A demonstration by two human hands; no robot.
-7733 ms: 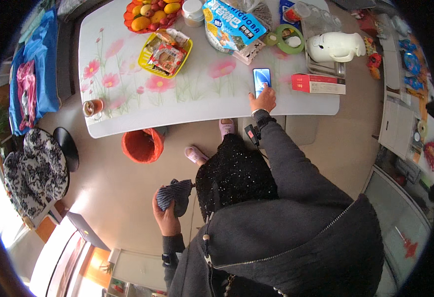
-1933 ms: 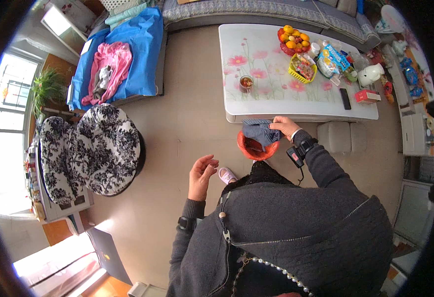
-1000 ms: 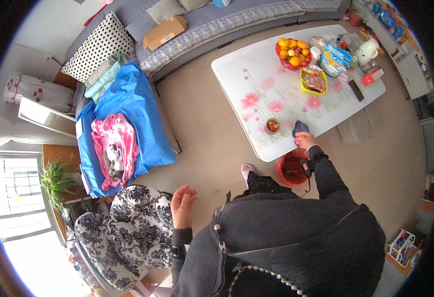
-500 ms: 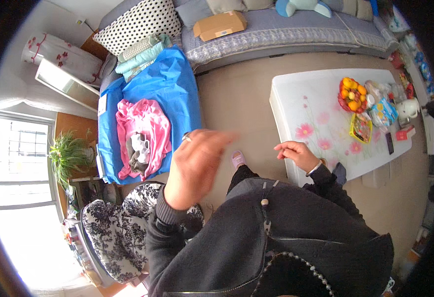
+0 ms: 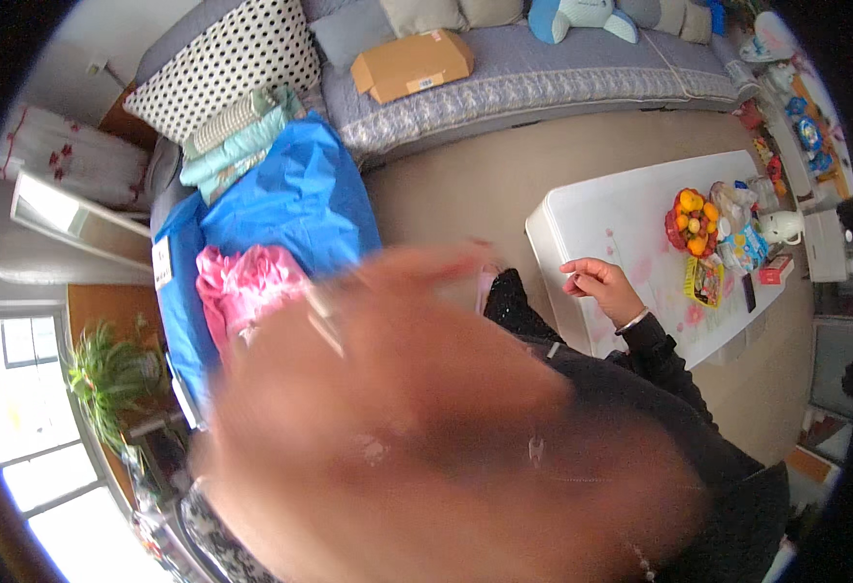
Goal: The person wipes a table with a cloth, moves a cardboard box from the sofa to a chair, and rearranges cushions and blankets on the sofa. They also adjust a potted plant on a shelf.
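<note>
My left hand [image 5: 397, 389] is raised very near the camera, large and smeared by motion; a ring shows on one finger, but I cannot make out how its fingers are set. It hides much of my dark top and part of the pink satiny cloth [image 5: 251, 282], which lies on a blue sheet [image 5: 295, 199] at the left. Over the near left edge of the white table [image 5: 572, 219] hovers my right hand [image 5: 609, 290], its fingers loosely bent and somewhat apart, with nothing seen in them. A pale band circles that wrist.
On the table stand a red basket of oranges [image 5: 694, 223], a yellow basket [image 5: 703, 282], a dark phone [image 5: 748, 291] and a white kettle [image 5: 782, 227]. A cardboard box [image 5: 414, 66] and a dotted pillow [image 5: 232, 68] lie on the grey sofa. A plant [image 5: 110, 379] stands by the window.
My left hand has come up much closer to the camera and now blurs, covering more of the view. The right hand has risen slightly. The whole view has tilted and shifted.
</note>
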